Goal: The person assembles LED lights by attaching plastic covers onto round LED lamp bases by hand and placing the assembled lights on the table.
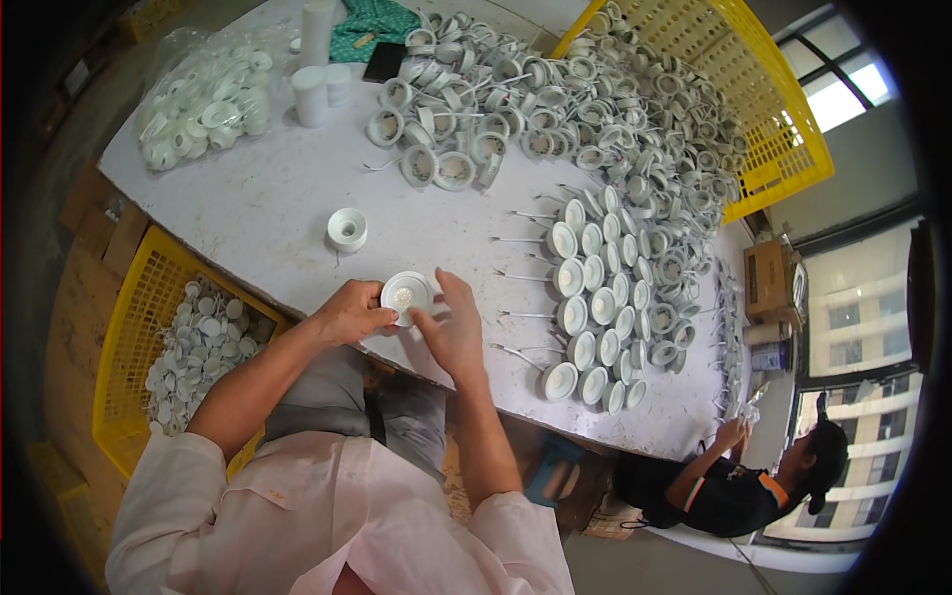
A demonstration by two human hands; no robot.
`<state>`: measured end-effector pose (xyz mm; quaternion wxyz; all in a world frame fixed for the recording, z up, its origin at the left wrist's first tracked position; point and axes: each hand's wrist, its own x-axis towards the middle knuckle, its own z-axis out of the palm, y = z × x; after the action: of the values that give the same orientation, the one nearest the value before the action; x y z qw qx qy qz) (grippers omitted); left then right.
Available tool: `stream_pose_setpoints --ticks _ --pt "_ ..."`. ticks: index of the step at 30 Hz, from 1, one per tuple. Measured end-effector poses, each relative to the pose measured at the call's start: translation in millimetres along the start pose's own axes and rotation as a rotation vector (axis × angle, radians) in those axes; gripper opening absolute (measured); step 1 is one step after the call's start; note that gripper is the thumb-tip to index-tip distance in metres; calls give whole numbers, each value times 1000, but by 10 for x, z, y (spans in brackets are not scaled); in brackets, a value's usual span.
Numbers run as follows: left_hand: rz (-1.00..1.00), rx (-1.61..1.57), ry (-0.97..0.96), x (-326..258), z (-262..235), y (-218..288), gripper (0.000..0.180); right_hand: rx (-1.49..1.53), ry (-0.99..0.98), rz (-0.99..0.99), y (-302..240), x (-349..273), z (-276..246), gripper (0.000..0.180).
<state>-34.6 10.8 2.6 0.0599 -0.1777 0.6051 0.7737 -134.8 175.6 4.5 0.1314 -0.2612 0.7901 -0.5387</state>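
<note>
Above the table's near edge is a round white downlight (408, 291), its face up, with small dots visible inside its cup. My left hand (349, 313) grips its left rim between thumb and fingers. On its right side, the thumb of my right hand (456, 324) presses the lower rim while the fingers curve round the edge, slightly blurred. Just beyond, a white ring-shaped part (347, 229) sits alone on the table. To the right stand rows of similar white downlights (570, 278), tilted on edge, with wires trailing left.
A big heap of white ring housings (555, 99) covers the far table beside a yellow crate (773, 109). At far left lie a bag of white parts (213, 109), white cylinders (309, 96) and a dark phone (385, 61). Another yellow crate (124, 367) holds white discs. A co-worker (754, 486) is at right.
</note>
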Motion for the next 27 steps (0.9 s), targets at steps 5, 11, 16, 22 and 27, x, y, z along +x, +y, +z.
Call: stream_pose_setpoints --ticks 5,11,16,22,27 --pt "-15 181 -27 209 114 144 19 -594 -280 -543 -279 203 -267 73" --pt "-62 189 -68 680 259 155 15 -684 -360 -487 -150 574 -587 75" --pt "40 -1 -93 1077 316 272 33 -555 -355 -423 -107 1240 -1211 70" --pt "368 117 127 1522 466 -84 29 -554 -99 -457 350 2425 -2022 68" --pt "374 188 75 1539 561 -64 16 -756 0 -352 865 3168 -2412 68"
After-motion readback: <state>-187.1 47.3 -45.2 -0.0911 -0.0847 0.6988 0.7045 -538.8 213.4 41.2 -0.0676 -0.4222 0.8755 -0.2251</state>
